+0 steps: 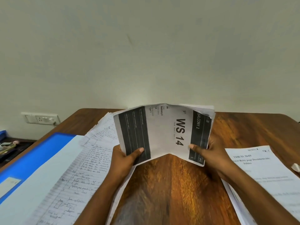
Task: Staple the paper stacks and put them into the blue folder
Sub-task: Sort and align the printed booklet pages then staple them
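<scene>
Centre of frame: you hold a paper stack (164, 133), top sheet printed "WS 14", lifted off the wooden table (170, 184) and sagging into a crease down its middle. Your left hand (125, 158) pinches the lower left edge, thumb on the dark printed band, fingers behind. Your right hand (209, 153) pinches the lower right edge the same way.

Step in hand, as judged: squaring the stack before stapling.
- Flatten the crease first; a bent stack will likely staple crooked.
- Tap the lower edge on the table so the sheets line up; the far upper right corner looks ragged, with sheets showing behind it.
- Keep thumbs near the edges and leave one corner free for the staple.
- No stapler is in view; find it before letting go.

Blue folder (37, 158): lies open at lower left of frame, a pale sheet on it. Handwritten lined pages (84, 172) overlap it, just beside your left wrist.

Right edge: a printed task sheet (263, 174) on more paper.

Room: plain pale wall (146, 46) behind the table; a wall socket (40, 118) at mid left; cluttered items at the far left edge, too blurred to name.
</scene>
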Motion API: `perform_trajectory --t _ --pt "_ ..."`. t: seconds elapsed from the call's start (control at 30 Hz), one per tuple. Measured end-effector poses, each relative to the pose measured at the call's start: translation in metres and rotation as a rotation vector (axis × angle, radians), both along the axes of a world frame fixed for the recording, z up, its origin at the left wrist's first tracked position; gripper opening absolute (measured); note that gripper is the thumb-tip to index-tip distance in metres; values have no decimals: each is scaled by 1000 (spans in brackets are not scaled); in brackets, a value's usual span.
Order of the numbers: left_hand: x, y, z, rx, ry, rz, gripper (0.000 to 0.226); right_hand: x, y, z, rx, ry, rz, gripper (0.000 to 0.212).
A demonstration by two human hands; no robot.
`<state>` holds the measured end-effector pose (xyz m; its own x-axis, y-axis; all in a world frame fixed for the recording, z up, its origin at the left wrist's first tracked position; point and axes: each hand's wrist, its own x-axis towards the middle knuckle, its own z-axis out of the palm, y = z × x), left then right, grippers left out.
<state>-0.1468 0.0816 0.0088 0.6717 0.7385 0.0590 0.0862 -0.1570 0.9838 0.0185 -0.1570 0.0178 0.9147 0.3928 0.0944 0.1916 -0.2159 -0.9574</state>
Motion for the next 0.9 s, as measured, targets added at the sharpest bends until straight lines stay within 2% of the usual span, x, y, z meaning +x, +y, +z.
perform_trajectory --t 0.13,0.23,0.33,0.4,0.53,0.57,0.73,0.9 --pt "-1 3 3 -3 -40 31 33 9 -9 6 -44 -7 63 39" --pt "-1 -1 11 -178 -154 41 31 9 -14 17 -46 2 65 24" --pt "2 -8 16 -391 -270 26 25 7 -18 28 114 86 67 18" --pt "7 -13 15 -517 -344 -2 33 2 -17 30 269 156 51 26" --pt "14 -30 7 -698 -386 -91 77 -19 1 23 499 244 69 31" --pt "16 -34 3 -724 -388 -116 81 -25 7 21 519 245 79 32" --pt "19 -57 -5 -696 -393 -247 58 -41 24 16 636 225 81 49" --pt "15 -52 -4 -555 -401 -369 42 -27 13 22 623 211 45 41"
